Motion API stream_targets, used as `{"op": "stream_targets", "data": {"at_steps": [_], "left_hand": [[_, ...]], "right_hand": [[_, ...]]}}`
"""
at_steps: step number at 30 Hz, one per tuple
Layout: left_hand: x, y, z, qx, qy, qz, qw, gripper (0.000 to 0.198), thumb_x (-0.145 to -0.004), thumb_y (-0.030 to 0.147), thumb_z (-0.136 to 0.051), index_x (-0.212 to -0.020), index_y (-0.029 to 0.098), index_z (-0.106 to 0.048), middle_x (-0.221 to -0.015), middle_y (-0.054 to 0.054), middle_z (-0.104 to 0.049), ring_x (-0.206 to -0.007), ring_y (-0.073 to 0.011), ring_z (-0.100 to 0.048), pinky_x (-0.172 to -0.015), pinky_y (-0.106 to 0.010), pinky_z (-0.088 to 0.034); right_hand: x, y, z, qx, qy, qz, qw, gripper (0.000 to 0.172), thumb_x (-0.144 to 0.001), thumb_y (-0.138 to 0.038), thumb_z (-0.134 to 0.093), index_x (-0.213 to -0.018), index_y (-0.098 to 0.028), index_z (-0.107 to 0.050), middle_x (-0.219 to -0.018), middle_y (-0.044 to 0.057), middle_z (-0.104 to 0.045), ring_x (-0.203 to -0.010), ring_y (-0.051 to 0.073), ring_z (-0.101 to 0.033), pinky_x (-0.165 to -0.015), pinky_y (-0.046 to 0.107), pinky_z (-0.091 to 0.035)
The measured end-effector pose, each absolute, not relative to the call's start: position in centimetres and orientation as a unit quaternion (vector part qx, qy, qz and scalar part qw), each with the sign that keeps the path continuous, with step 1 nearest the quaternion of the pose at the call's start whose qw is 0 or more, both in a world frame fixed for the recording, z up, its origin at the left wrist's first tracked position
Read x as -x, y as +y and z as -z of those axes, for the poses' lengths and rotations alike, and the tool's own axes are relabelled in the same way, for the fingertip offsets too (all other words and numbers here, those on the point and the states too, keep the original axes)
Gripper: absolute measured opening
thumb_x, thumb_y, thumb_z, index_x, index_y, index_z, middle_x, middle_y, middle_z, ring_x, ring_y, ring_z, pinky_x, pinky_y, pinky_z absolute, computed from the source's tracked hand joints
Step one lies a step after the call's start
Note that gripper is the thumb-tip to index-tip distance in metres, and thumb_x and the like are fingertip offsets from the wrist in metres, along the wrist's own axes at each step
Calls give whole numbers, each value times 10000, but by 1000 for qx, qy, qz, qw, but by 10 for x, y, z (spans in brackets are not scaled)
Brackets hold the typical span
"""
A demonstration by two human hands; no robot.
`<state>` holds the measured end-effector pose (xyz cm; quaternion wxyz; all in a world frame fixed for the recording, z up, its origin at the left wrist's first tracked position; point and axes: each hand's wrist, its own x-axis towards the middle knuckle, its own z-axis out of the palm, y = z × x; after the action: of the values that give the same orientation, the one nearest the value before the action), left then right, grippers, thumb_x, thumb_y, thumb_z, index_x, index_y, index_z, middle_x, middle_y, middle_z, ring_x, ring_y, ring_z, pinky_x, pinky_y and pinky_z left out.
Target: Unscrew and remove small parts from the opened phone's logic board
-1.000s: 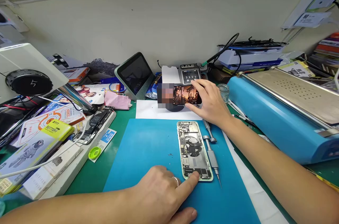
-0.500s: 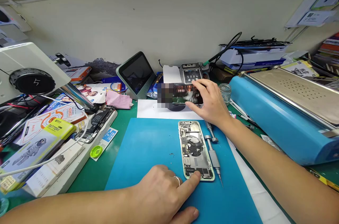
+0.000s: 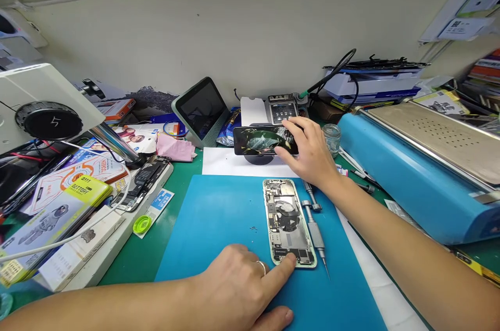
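Observation:
A smartphone [image 3: 258,141] lies sideways on a round dark stand [image 3: 260,159], a dark green scene lit on its screen. My right hand [image 3: 310,151] grips the phone's right end, fingers at the upper edge and thumb at the lower front. On the blue mat [image 3: 211,216] rests an opened phone housing [image 3: 291,221], its inner boards and a dark round patch exposed. My left hand [image 3: 246,281] presses an outstretched index fingertip on the housing's lower end, thumb apart on the mat. Beside the housing lie a grey precision screwdriver [image 3: 315,232] and a second screwdriver [image 3: 310,193].
At right stands a blue machine [image 3: 406,180] with a perforated metal top. Battery boxes [image 3: 58,221], phone parts [image 3: 144,182] and a microscope-like device [image 3: 50,107] crowd the left. A tablet-like screen [image 3: 201,109], glass jar [image 3: 332,138] and green cap [image 3: 141,224] sit around the mat.
The picture on the smartphone's screen has changed from a reddish forest scene to a dark green one. Both hands stay nearly where they were; the right has shifted very slightly.

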<state>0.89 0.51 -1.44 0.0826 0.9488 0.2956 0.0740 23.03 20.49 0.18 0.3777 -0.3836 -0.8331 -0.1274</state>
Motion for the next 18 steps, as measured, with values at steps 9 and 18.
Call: {"op": "stream_targets", "data": {"at_steps": [9,18], "left_hand": [[-9,5,16,-950,292,-81,79,679,-1026,531,-561,-1516,134,-312,-756,18,-728,-541,-214,-682,-451,-367,-360],[-9,6,19,-951,290,-76,70,695,-1025,535,-553,-1519,126,-287,-755,14,-732,-529,-225,-680,-445,-365,-367]], "right_hand": [[-232,204,-2,376,-840,130,368,698,-965,-428,-647,-1580,-248,-370,-1513,187,-513,-1443,420,-476,-1177,629,-433],[-229,205,-1,370,-841,149,366,703,-961,-418,-674,-1567,-221,-376,-1506,204,-514,-1454,415,-465,-1195,620,-432]]}}
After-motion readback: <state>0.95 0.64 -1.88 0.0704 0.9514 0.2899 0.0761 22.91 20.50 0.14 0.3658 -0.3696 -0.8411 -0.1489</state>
